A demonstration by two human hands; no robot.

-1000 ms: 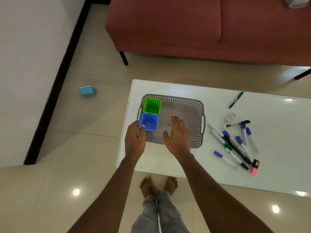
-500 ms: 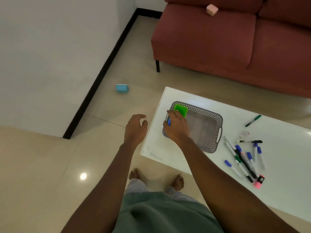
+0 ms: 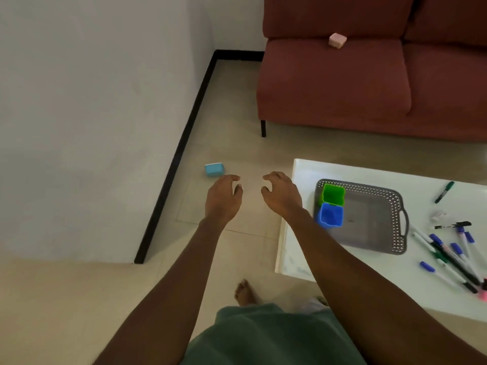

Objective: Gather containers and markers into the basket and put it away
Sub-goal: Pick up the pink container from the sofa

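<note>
Your left hand (image 3: 222,196) and right hand (image 3: 282,196) are empty, fingers loosely curled. Crouch, grip the small light-blue plastic container (image 3: 214,169) by its sides, then carry it to the grey perforated plastic basket (image 3: 396,241).

Dim, even indoor light; soft shadows. White table (image 3: 421,204) brightest, 3 o'clock. Edges bow; markers (image 3: 458,248), 4 o'clock, soft.
</note>
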